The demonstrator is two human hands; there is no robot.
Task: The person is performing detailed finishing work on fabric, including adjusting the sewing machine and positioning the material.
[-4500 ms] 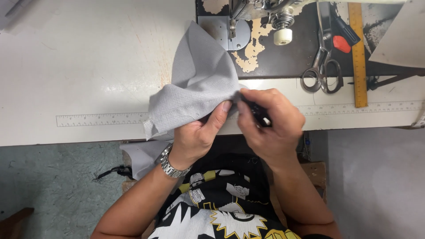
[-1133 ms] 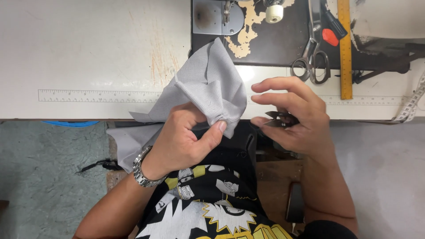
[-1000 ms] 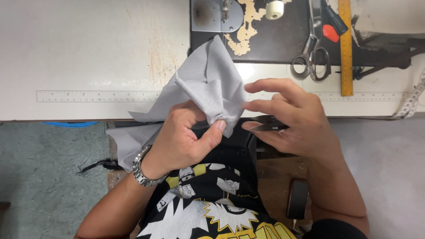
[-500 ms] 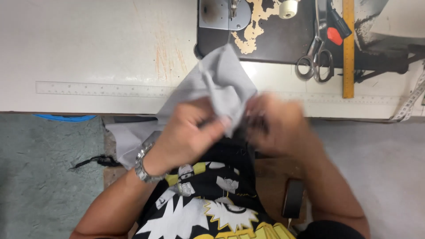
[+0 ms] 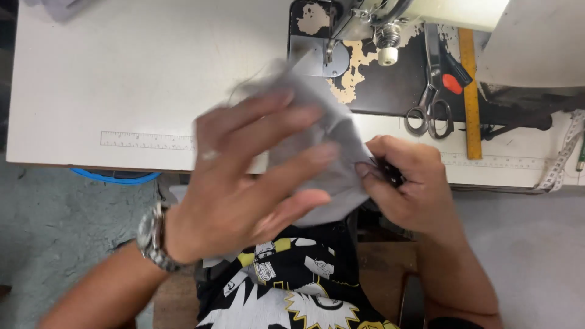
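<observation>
A piece of grey cloth (image 5: pixel 329 140) is held over the near edge of a white sewing table (image 5: pixel 122 73). My left hand (image 5: pixel 250 176) lies blurred across the cloth with its fingers spread flat over it. My right hand (image 5: pixel 405 183) pinches the cloth's right edge between thumb and fingers, and a small black tool (image 5: pixel 390 172) shows in the same grip. A metal wristwatch (image 5: pixel 152 237) is on my left wrist.
A sewing machine (image 5: pixel 378 24) with a dark, worn bed stands at the back. Scissors (image 5: pixel 429 91) and a yellow ruler (image 5: pixel 469 85) lie to its right. A measuring scale (image 5: pixel 146 140) runs along the table's front edge. A tape measure (image 5: pixel 560 158) hangs at far right.
My left hand has let go of its pinch on the cloth and swept over it with fingers spread. My right hand has closed onto the cloth's right edge.
</observation>
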